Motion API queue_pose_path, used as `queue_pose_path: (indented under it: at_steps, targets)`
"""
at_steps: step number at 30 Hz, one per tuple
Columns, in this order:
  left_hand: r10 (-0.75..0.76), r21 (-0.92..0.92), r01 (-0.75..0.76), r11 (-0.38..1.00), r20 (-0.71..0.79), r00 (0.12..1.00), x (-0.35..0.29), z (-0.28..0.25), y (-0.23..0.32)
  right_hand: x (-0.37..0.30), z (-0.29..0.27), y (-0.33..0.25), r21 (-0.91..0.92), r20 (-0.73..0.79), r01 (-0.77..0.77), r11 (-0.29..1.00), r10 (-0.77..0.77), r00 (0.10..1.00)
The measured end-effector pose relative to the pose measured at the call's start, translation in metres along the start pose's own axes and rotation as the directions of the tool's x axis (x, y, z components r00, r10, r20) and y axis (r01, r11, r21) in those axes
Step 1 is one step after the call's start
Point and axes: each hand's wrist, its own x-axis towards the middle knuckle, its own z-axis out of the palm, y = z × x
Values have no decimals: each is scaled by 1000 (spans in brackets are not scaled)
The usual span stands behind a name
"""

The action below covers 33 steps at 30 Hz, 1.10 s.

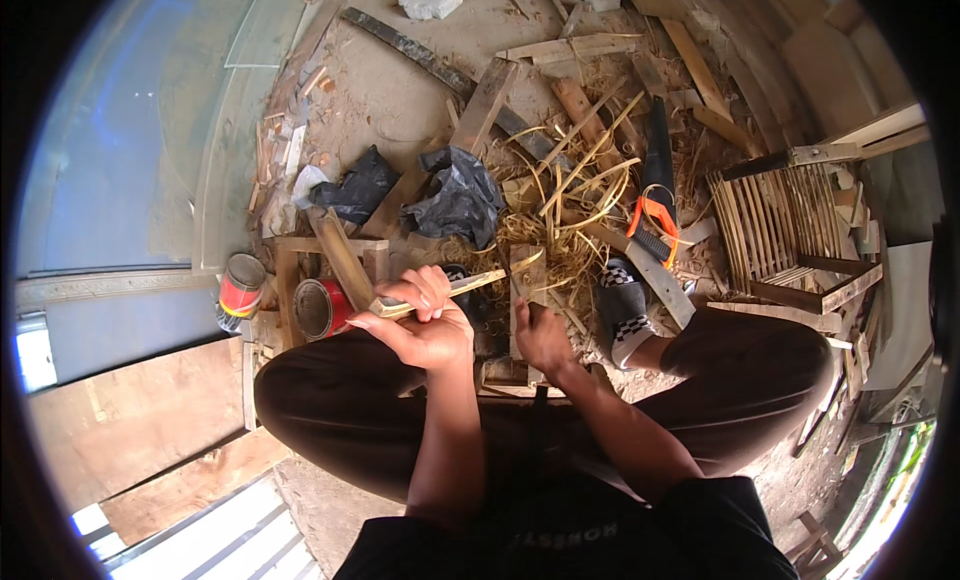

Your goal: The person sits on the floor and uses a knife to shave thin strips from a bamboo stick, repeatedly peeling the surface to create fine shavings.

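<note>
My left hand [436, 338] is closed around a narrow strip of bamboo or wood [482, 281], palm turned upward, in front of my left knee. The strip tilts up to the right, and a thin pale curl shows past its far end. My right hand [546, 344] is just right of the strip, fingers curled in and apart from my left hand. What it grips is dark and mostly hidden, so I cannot make it out. Below the strip's right end, a short board [527, 270] lies between my feet.
Curly shavings [545, 225] and loose planks cover the floor ahead. A saw with an orange handle [652, 230] lies by my right foot. Black plastic [455, 195] and red cans [318, 308] are on the left; a slatted wooden frame [775, 225] stands right.
</note>
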Motion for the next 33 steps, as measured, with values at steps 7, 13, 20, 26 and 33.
queue_pose_path:
  at_steps: [7,13,20,26,33]
  targets:
    - [-7,25,8,1000,-26,1000,2,0,4,-40,-33,-82,93,17,324,941,-327,945]
    - [-22,8,22,1000,20,1000,0,10,-2,16,8,55,-101,-97,84,991,-94,991]
    - [5,13,-4,1000,-51,999,-1,3,-2,-19,-7,-19,47,-90,169,985,-164,982]
    - [8,20,-8,1000,-34,999,7,-1,7,-21,-14,-24,143,8,242,960,-245,969]
    - [0,22,1,1000,-48,999,6,3,0,4,13,44,23,-23,-42,999,43,999]
